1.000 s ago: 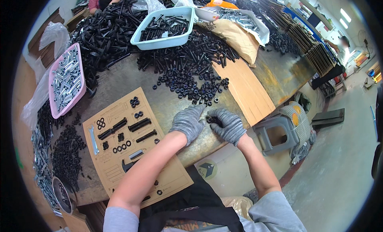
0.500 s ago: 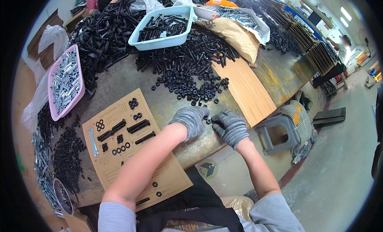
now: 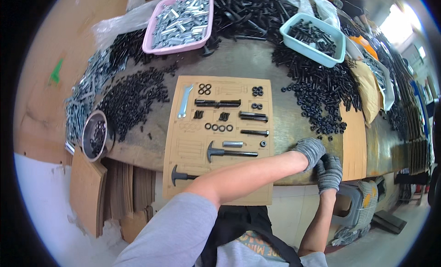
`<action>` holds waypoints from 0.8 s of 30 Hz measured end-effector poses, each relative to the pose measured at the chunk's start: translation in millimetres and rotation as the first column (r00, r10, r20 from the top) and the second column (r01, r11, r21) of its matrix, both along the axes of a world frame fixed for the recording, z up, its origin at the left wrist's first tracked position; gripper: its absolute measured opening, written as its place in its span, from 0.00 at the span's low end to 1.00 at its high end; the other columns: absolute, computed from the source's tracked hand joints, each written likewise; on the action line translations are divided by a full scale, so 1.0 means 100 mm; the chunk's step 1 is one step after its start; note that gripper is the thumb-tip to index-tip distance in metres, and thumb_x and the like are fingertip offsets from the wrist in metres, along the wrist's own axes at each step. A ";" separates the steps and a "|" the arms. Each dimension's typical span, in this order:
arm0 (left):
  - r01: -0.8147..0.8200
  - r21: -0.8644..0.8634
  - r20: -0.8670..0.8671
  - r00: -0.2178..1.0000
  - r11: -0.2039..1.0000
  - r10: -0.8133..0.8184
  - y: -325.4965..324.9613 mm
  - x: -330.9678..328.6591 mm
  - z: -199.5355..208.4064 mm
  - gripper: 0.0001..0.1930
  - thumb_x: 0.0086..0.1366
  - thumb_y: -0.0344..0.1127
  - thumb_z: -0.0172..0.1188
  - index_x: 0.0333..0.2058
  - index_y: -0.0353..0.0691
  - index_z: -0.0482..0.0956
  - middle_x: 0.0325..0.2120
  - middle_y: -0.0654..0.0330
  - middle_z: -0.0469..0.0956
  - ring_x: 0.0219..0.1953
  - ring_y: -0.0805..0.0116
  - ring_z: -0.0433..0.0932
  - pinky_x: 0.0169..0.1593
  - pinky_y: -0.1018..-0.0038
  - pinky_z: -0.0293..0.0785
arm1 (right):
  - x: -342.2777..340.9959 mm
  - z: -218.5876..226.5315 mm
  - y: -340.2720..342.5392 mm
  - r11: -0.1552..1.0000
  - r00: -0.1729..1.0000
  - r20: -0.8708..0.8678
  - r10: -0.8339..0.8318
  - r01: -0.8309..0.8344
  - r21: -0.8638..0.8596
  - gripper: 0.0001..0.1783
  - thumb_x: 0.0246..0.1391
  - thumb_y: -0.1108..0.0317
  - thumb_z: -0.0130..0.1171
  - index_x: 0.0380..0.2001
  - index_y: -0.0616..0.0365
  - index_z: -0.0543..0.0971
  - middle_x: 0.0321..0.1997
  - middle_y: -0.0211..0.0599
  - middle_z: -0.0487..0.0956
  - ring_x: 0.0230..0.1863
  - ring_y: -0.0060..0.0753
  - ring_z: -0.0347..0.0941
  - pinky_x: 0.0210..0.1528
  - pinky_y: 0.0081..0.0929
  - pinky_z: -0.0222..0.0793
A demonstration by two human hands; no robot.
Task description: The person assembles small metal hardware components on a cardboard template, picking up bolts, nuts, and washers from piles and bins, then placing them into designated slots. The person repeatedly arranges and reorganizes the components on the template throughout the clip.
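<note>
Both my hands wear grey knitted gloves and meet at the table's front edge, right of the brown template sheet [image 3: 172, 143]. My left hand [image 3: 310, 152] has its fingers curled in toward my right hand [image 3: 330, 173], whose fingers are bent too. Whatever lies between the fingertips is hidden. Just beyond them is a pile of black nuts [image 3: 317, 108]. On the sheet lie an open-end wrench [image 3: 185, 101], black bolts [image 3: 253, 116], black washers [image 3: 218, 127], a silver sleeve [image 3: 232, 144], a single nut [image 3: 262, 143] and T-shaped black bolts [image 3: 232, 152]. My left forearm covers the sheet's lower part.
A pink tray [image 3: 146, 42] of silver sleeves and a light-blue tray [image 3: 317, 56] of black bolts stand at the back. A metal bowl [image 3: 87, 134] sits at the left edge near small black screws [image 3: 133, 92]. Cardboard [image 3: 353, 143] lies at right, above a grey stool [image 3: 351, 207].
My view has swung left, bringing the whole template sheet nearer the middle. My hands have drawn together; the loose nuts seen between them before are now out of sight.
</note>
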State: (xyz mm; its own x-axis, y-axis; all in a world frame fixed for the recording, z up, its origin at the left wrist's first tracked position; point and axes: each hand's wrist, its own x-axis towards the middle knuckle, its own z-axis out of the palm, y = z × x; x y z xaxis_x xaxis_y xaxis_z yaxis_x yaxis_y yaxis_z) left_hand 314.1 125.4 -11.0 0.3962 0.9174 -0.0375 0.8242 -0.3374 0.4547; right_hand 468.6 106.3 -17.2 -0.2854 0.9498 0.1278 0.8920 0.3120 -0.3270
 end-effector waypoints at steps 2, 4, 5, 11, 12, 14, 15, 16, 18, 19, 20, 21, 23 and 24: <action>-0.029 0.019 0.014 0.999 0.999 0.029 -0.11 -0.07 0.05 0.10 0.55 0.32 0.54 0.30 0.38 0.84 0.30 0.47 0.81 0.33 0.50 0.81 0.37 0.63 0.79 | -0.05 0.09 0.00 0.999 0.997 0.062 0.040 -0.038 -0.026 0.12 0.47 0.68 0.62 0.38 0.54 0.79 0.37 0.47 0.77 0.40 0.52 0.74 0.46 0.42 0.69; -0.053 0.030 0.038 0.998 0.998 0.052 -0.29 -0.21 0.11 0.10 0.54 0.32 0.55 0.30 0.38 0.84 0.29 0.47 0.81 0.33 0.49 0.81 0.37 0.64 0.79 | -0.13 0.12 0.02 0.998 0.990 0.133 0.051 -0.047 -0.033 0.12 0.46 0.69 0.62 0.38 0.54 0.79 0.35 0.47 0.78 0.38 0.53 0.74 0.46 0.43 0.69; -0.098 0.072 0.058 0.994 0.993 0.094 -0.39 -0.35 0.21 0.09 0.53 0.32 0.55 0.28 0.39 0.83 0.28 0.46 0.80 0.32 0.48 0.81 0.35 0.60 0.78 | -0.10 0.08 0.08 0.994 0.981 0.158 0.111 -0.109 -0.019 0.12 0.45 0.70 0.64 0.37 0.56 0.79 0.33 0.44 0.80 0.35 0.46 0.77 0.43 0.38 0.72; -0.333 -0.152 0.401 0.840 0.931 0.366 -1.31 -2.31 0.64 0.14 0.52 0.38 0.62 0.35 0.37 0.81 0.30 0.56 0.80 0.35 0.61 0.78 0.43 0.67 0.74 | -0.64 0.24 -0.05 0.947 0.918 -0.380 0.110 -0.212 -0.240 0.11 0.45 0.70 0.66 0.35 0.61 0.80 0.28 0.36 0.81 0.30 0.21 0.76 0.35 0.22 0.74; -0.376 -0.095 0.347 0.856 0.922 0.385 -1.46 -2.64 0.58 0.13 0.53 0.37 0.64 0.36 0.38 0.81 0.29 0.58 0.80 0.34 0.65 0.79 0.41 0.71 0.76 | -0.91 0.35 -0.17 0.929 0.860 -0.466 0.208 -0.323 -0.181 0.11 0.46 0.70 0.64 0.35 0.61 0.80 0.28 0.36 0.81 0.30 0.21 0.76 0.34 0.21 0.73; -0.505 -0.191 0.301 0.786 0.842 0.540 -1.79 -3.05 0.50 0.13 0.53 0.36 0.66 0.36 0.38 0.81 0.28 0.57 0.80 0.32 0.67 0.79 0.38 0.72 0.76 | -1.49 0.52 -0.37 0.849 0.789 -0.515 0.336 -0.490 -0.197 0.09 0.47 0.71 0.62 0.34 0.59 0.80 0.31 0.37 0.81 0.30 0.25 0.76 0.34 0.24 0.74; -0.527 -0.185 0.272 0.784 0.829 0.559 -1.89 -3.16 0.49 0.13 0.53 0.36 0.66 0.36 0.38 0.81 0.28 0.57 0.80 0.31 0.67 0.79 0.38 0.72 0.76 | -1.76 0.49 -0.44 0.813 0.755 -0.515 0.405 -0.555 -0.176 0.10 0.46 0.72 0.63 0.35 0.59 0.80 0.32 0.40 0.80 0.31 0.32 0.77 0.36 0.27 0.74; -0.541 -0.179 0.247 0.784 0.822 0.570 -1.97 -3.24 0.47 0.13 0.52 0.36 0.67 0.36 0.38 0.81 0.28 0.57 0.80 0.30 0.67 0.79 0.37 0.73 0.76 | -2.03 0.60 -0.53 0.763 0.738 -0.467 0.487 -0.620 -0.183 0.10 0.47 0.70 0.62 0.35 0.59 0.79 0.34 0.44 0.79 0.34 0.40 0.78 0.39 0.31 0.74; -0.525 -0.112 0.188 0.822 0.844 0.537 -2.02 -3.27 0.42 0.12 0.53 0.37 0.66 0.36 0.39 0.81 0.29 0.55 0.80 0.31 0.64 0.79 0.39 0.71 0.76 | -2.48 0.41 -0.58 0.685 0.648 -0.311 0.695 -0.729 0.011 0.09 0.46 0.70 0.62 0.33 0.58 0.78 0.33 0.42 0.79 0.32 0.41 0.77 0.36 0.32 0.74; -0.500 -0.043 0.153 0.852 0.865 0.500 -2.04 -3.26 0.39 0.12 0.54 0.37 0.65 0.36 0.39 0.81 0.30 0.54 0.79 0.33 0.61 0.79 0.40 0.69 0.76 | -2.68 0.42 -0.66 0.674 0.642 -0.285 0.712 -0.739 0.019 0.08 0.48 0.68 0.60 0.34 0.57 0.78 0.33 0.43 0.78 0.33 0.44 0.76 0.37 0.35 0.73; -0.477 0.022 0.115 0.874 0.878 0.472 -2.07 -3.26 0.35 0.11 0.55 0.37 0.64 0.36 0.40 0.80 0.31 0.54 0.79 0.34 0.58 0.79 0.42 0.68 0.76 | -2.87 0.42 -0.71 0.672 0.668 -0.180 0.722 -0.739 -0.045 0.09 0.50 0.67 0.58 0.35 0.56 0.78 0.32 0.42 0.77 0.34 0.46 0.76 0.38 0.37 0.73; -0.479 0.036 0.083 0.876 0.877 0.475 -2.08 -3.25 0.30 0.11 0.55 0.38 0.63 0.36 0.40 0.80 0.32 0.54 0.78 0.35 0.57 0.78 0.42 0.67 0.76 | -3.01 0.37 -0.74 0.671 0.672 -0.115 0.732 -0.740 -0.056 0.09 0.50 0.66 0.58 0.35 0.55 0.78 0.33 0.42 0.77 0.34 0.45 0.76 0.38 0.37 0.73; -0.483 0.061 0.030 0.875 0.873 0.482 -2.07 -3.24 0.20 0.11 0.56 0.38 0.62 0.37 0.41 0.79 0.33 0.53 0.78 0.37 0.54 0.78 0.43 0.65 0.75 | -3.19 0.30 -0.77 0.668 0.670 0.022 0.742 -0.737 -0.100 0.10 0.51 0.65 0.57 0.38 0.53 0.78 0.35 0.42 0.77 0.36 0.44 0.76 0.40 0.37 0.73; -0.488 0.059 0.007 0.873 0.871 0.488 -2.05 -3.25 0.18 0.11 0.56 0.38 0.61 0.37 0.41 0.79 0.34 0.53 0.78 0.37 0.54 0.78 0.43 0.64 0.75 | -3.24 0.28 -0.76 0.660 0.658 0.059 0.751 -0.744 -0.105 0.10 0.51 0.65 0.57 0.38 0.53 0.78 0.35 0.42 0.77 0.36 0.44 0.76 0.41 0.37 0.73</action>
State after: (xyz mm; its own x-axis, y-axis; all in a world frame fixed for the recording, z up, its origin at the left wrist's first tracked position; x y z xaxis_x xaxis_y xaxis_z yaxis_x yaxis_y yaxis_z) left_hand -10.5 -79.8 6.7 -0.1023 0.9946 0.0197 0.8943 0.0833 0.4397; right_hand 145.1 30.0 10.4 -0.9093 0.4161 0.0100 0.3935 0.8672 -0.3050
